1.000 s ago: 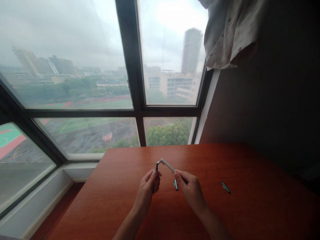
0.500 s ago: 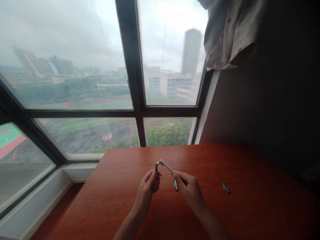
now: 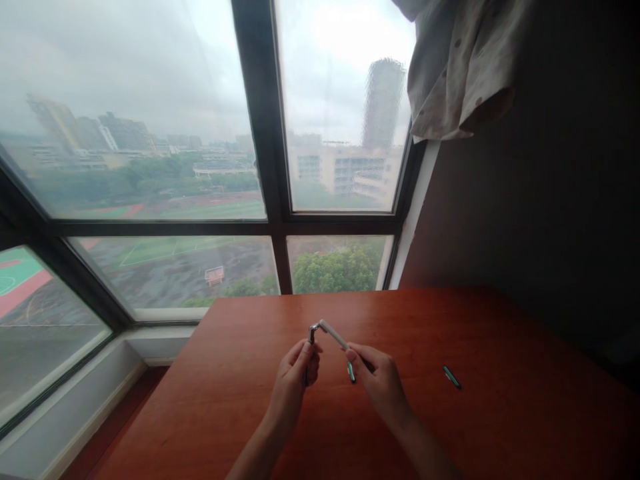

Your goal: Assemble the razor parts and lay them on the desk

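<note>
While both hands met over the middle of the desk, the right hand pinched the near end of a white handle and the left hand closed its fingertips under the bent metal head, seemingly one bracing the other. Its long axis ran from the right hand up and leftward toward the window edge, head farthest and hooking down. One teal strip lay by the right thumb, another toward the right edge.

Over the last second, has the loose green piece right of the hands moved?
No. The green piece sits as before, same gap from the back edge of the table.
</note>
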Demonstrator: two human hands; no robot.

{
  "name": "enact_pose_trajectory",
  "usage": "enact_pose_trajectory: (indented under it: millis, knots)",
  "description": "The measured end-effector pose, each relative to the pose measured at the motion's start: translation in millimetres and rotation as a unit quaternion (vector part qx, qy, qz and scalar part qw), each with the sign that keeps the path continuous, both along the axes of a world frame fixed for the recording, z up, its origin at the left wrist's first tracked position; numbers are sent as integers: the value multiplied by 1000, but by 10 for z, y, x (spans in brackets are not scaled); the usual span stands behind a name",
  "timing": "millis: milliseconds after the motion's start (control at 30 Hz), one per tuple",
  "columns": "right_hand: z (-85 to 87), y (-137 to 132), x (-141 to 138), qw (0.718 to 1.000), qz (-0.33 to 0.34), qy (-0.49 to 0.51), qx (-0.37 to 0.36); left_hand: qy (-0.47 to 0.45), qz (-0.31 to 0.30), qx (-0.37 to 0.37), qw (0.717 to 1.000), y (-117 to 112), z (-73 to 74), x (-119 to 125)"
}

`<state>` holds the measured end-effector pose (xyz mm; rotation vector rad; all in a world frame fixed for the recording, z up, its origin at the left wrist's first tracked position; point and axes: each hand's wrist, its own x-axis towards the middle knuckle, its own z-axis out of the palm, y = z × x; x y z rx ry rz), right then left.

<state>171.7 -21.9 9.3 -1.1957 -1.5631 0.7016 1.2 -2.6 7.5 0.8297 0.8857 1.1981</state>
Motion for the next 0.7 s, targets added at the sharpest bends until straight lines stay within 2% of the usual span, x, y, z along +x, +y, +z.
enact_pose_trajectory:
  millis: [300,567,700]
  knots:
    - [15,5,18,999,-36,-11,16,9,-10,9,1000,-4,1,-5]
    - [30,-18,-11,1000,-7,1,13,15,-10,12,1000,-14,-4,-1]
    - [15,-3,5,1000,-13,-10,18,19,-1,14,1000,-10,0,9]
